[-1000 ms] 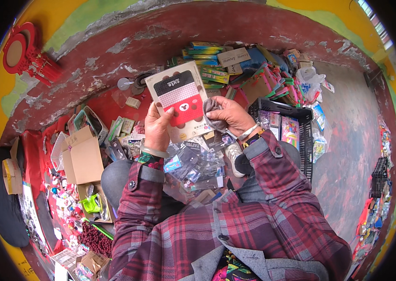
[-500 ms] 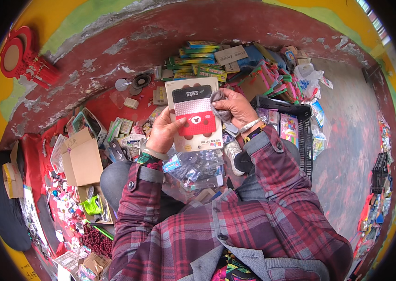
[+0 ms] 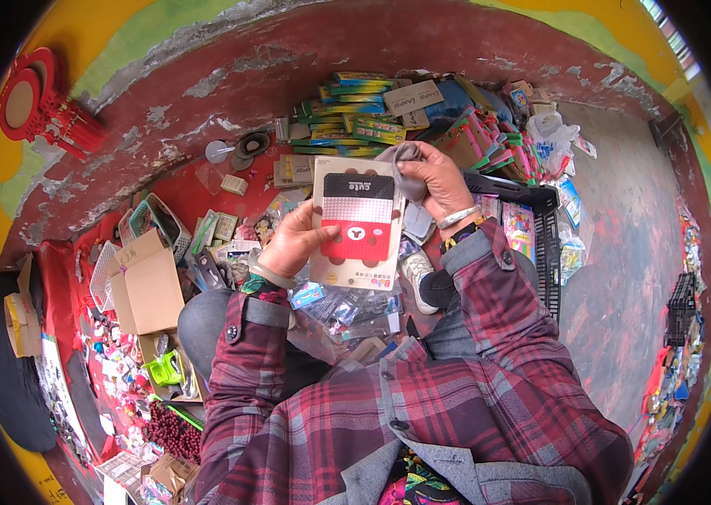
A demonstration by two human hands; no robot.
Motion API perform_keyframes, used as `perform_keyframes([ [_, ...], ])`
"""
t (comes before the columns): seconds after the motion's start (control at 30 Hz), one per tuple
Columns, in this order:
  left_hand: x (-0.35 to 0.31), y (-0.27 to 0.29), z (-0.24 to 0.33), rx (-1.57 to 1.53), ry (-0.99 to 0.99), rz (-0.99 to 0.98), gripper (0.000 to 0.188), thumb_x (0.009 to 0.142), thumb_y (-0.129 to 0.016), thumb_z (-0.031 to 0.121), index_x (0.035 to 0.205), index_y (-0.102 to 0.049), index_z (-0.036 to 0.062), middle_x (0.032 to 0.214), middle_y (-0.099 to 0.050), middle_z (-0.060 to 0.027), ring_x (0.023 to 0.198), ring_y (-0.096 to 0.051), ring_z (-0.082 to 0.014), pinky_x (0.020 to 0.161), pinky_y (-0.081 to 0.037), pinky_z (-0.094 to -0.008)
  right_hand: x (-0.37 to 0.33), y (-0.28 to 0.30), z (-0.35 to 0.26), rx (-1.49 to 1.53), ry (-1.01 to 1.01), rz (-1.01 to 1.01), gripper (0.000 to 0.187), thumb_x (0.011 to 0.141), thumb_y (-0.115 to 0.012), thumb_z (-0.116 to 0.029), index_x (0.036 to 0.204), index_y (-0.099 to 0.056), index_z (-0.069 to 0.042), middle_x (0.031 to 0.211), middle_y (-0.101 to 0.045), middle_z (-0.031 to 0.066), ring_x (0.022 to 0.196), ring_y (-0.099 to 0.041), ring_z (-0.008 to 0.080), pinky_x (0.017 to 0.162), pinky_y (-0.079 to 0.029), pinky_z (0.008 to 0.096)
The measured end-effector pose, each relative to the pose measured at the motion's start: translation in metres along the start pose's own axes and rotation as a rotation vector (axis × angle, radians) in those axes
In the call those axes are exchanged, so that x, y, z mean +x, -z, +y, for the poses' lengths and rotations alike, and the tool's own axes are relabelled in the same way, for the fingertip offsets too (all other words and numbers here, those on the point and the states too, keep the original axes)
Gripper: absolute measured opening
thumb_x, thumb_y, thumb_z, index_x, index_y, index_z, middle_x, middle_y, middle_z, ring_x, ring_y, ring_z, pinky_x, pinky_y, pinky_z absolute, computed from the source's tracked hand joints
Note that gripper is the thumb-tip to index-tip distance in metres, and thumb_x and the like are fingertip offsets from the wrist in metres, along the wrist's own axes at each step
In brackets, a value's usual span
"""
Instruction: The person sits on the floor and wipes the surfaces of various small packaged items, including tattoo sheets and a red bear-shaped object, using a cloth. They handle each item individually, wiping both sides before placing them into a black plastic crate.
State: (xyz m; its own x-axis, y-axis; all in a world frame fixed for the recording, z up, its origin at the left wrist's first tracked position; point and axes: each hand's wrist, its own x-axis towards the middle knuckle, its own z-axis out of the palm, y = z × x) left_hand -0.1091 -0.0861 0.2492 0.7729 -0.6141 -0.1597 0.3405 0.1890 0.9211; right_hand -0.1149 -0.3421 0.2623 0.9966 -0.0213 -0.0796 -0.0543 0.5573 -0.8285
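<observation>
In front of me is a flat, pale cardboard package (image 3: 380, 272) with a black, white-dotted and red panel on its face. My left hand (image 3: 298, 240) is closed on its left edge, thumb across the front and fingers behind. A crumpled grey cloth (image 3: 407, 160) is pinched in my right hand (image 3: 441, 187), touching the package's upper right corner. Beneath the package, clear plastic packets (image 3: 355, 309) lie heaped on the floor between my legs.
A black plastic crate (image 3: 547, 244) with colourful packs stands at my right. An open cardboard box (image 3: 147, 286) is to the left, beside white baskets (image 3: 172, 225). Flat yellow-green boxes (image 3: 355, 126) are stacked by the far wall. Small trinkets (image 3: 116, 358) cover the left floor.
The package has shifted slightly right and down with my left hand. My right hand has moved up with the cloth, from the package's right edge to its upper corner.
</observation>
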Motion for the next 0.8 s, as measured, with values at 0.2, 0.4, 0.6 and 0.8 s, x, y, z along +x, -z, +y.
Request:
perform_keyframes([
  [0.2, -0.003, 0.010, 0.004, 0.204, 0.146, -0.056, 0.037, 0.082, -0.058, -0.004, 0.118, -0.050, -0.0006, 0.100, -0.062, -0.0040, 0.090, -0.059, -0.0125, 0.081, -0.048, -0.0256, -0.001, -0.001, -0.025, -0.157, 0.032, -0.121, 0.031, 0.089, -0.058, -0.014, 0.116, -0.054, 0.001, 0.103, -0.062, 0.0040, 0.091, -0.059, 0.0105, 0.082, -0.046, 0.0242],
  [0.4, -0.004, 0.013, 0.004, 0.207, 0.191, -0.177, 0.036, 0.082, -0.059, -0.004, 0.117, -0.050, 0.0002, 0.101, -0.062, -0.0038, 0.090, -0.060, -0.0122, 0.080, -0.049, -0.0256, -0.011, -0.014, -0.021, -0.623, -0.142, -0.520, 0.043, 0.096, -0.049, -0.029, 0.129, -0.047, -0.001, 0.115, -0.058, 0.0042, 0.106, -0.051, 0.0110, 0.093, -0.039, 0.0255],
  [0.6, -0.006, -0.001, 0.013, 0.224, 0.350, -0.241, 0.034, 0.084, -0.058, -0.003, 0.117, -0.050, 0.0010, 0.101, -0.062, -0.0056, 0.084, -0.061, -0.0115, 0.071, -0.051, -0.0240, -0.007, -0.020, 0.000, -0.672, -0.226, -0.412, 0.036, 0.079, -0.065, -0.003, 0.113, -0.055, 0.001, 0.096, -0.061, 0.0023, 0.086, -0.058, 0.0087, 0.077, -0.048, 0.0240],
  [0.8, 0.001, 0.012, -0.028, 0.429, 0.317, -0.313, 0.032, 0.083, -0.054, -0.005, 0.114, -0.051, 0.0016, 0.094, -0.062, -0.0029, 0.081, -0.059, -0.0109, 0.070, -0.051, -0.0263, -0.010, -0.024, 0.018, -0.438, -0.202, -0.260, 0.021, 0.077, -0.068, -0.004, 0.096, -0.061, -0.001, 0.085, -0.062, -0.0001, 0.078, -0.058, 0.0069, 0.071, -0.047, 0.0211],
])
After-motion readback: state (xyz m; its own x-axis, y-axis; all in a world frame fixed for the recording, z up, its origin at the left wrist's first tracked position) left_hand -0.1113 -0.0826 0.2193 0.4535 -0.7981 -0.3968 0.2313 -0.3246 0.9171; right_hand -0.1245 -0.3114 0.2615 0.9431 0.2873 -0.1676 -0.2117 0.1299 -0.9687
